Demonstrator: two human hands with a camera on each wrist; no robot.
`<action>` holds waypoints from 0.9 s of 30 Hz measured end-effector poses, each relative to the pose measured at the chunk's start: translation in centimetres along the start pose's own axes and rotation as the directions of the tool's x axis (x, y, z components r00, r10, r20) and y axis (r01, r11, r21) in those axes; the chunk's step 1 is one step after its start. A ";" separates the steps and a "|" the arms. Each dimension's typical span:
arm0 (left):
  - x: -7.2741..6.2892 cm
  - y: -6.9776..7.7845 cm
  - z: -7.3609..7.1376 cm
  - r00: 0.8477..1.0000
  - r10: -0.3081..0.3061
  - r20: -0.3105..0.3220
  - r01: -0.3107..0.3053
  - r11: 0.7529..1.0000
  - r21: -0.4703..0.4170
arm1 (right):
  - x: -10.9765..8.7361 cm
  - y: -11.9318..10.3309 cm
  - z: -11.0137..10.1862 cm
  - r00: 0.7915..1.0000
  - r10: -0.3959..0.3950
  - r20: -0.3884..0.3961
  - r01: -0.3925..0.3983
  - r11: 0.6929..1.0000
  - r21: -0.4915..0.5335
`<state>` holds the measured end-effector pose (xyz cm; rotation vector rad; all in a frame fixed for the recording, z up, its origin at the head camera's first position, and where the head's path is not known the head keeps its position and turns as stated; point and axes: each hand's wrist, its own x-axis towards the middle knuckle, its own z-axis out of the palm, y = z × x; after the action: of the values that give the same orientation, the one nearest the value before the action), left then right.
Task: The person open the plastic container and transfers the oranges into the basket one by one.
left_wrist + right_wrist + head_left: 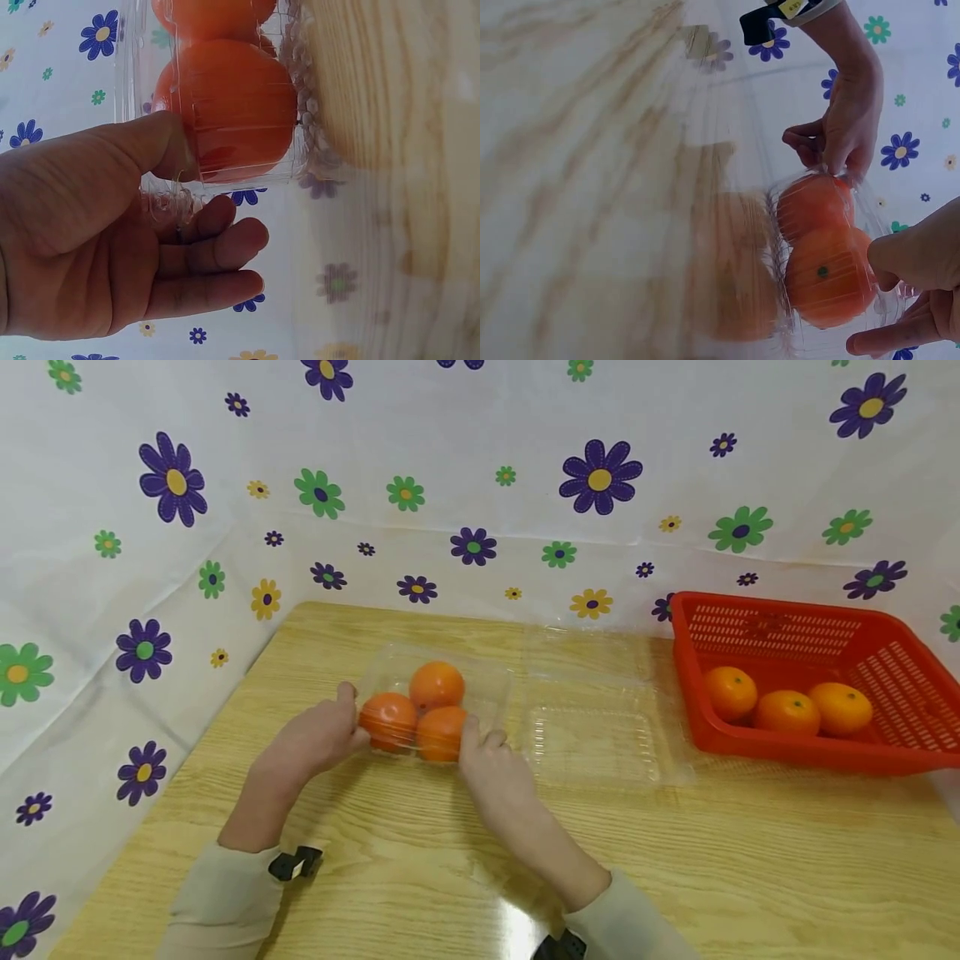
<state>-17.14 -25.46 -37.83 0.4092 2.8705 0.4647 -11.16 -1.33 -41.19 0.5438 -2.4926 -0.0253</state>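
Note:
Three oranges (437, 685) sit in a clear plastic box (487, 681) on the left part of the table. My left hand (318, 739) pinches the box's left end. In the left wrist view, the thumb (169, 146) lies against the plastic beside an orange (236, 112), while the other fingers extend below the box end. Gripping the near right edge is my right hand (498, 777). The right wrist view shows its thumb (892, 259) over the rim close to an orange (829, 277). The box looks slightly lifted, with its reflection on the tabletop.
A second clear box (592, 743) lies open and flat, right of the held one. Beyond it, a red plastic basket (750, 743) holds three oranges (786, 713). A white flowered cloth (510, 510) hangs behind and left of the wooden table (390, 868).

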 end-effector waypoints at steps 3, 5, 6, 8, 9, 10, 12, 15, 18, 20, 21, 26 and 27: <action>0.0 0.1 0.1 1.000 0.002 -0.006 -0.002 1.000 0.008 | -0.1 0.0 0.0 1.000 0.007 0.004 -0.007 1.000 -0.020; 0.0 0.2 0.2 1.000 0.002 -0.003 -0.002 1.000 0.009 | -0.1 0.0 -0.1 1.000 0.011 0.018 -0.010 1.000 -0.022; 0.0 0.1 0.2 1.000 0.004 0.000 -0.004 1.000 0.006 | -0.1 0.0 -0.2 0.999 0.012 0.030 -0.011 1.000 -0.017; 0.1 -0.1 0.2 1.000 0.006 0.020 -0.006 1.000 -0.024 | 0.0 0.1 -0.4 0.997 0.017 0.069 -0.017 1.000 0.008; 0.2 -0.3 0.1 0.999 0.007 0.031 -0.005 0.999 -0.052 | 0.0 0.2 -0.5 0.995 0.017 0.093 -0.020 0.999 0.025; 0.2 -0.6 0.1 0.999 0.010 0.041 -0.006 0.997 -0.082 | 0.1 0.3 -0.7 0.993 0.016 0.119 -0.021 0.999 0.044; 0.3 -1.4 0.0 0.998 0.016 0.064 -0.006 0.988 -0.156 | 0.2 0.5 -0.9 0.985 0.012 0.169 -0.027 0.996 0.084; 0.3 -2.6 -0.2 0.996 0.026 0.087 -0.003 0.966 -0.258 | 0.3 0.9 -1.3 0.974 -0.008 0.225 -0.026 0.989 0.148; 0.3 -3.4 -0.2 0.994 0.050 0.097 -0.015 0.943 -0.332 | 0.4 1.4 -1.5 0.966 -0.025 0.256 -0.031 0.977 0.210; 0.3 -3.7 -0.2 0.993 0.063 0.097 -0.023 0.928 -0.373 | 0.5 1.8 -1.6 0.960 -0.030 0.279 -0.044 0.966 0.255; 0.4 -3.8 -0.1 0.993 0.072 0.095 -0.029 0.921 -0.387 | 0.5 2.0 -1.6 0.957 -0.027 0.290 -0.058 0.959 0.279; 0.7 -4.2 0.1 0.991 0.100 0.084 -0.055 0.903 -0.426 | 0.7 3.0 -1.8 0.943 -0.005 0.333 -0.123 0.923 0.365; 0.8 -4.3 0.1 0.991 0.104 0.086 -0.057 0.901 -0.431 | 0.8 3.1 -1.9 0.943 -0.002 0.332 -0.130 0.917 0.376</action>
<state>-18.84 -29.11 -39.48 0.4570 2.5521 1.0284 -11.88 1.39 -38.76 0.6633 -2.8584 0.4599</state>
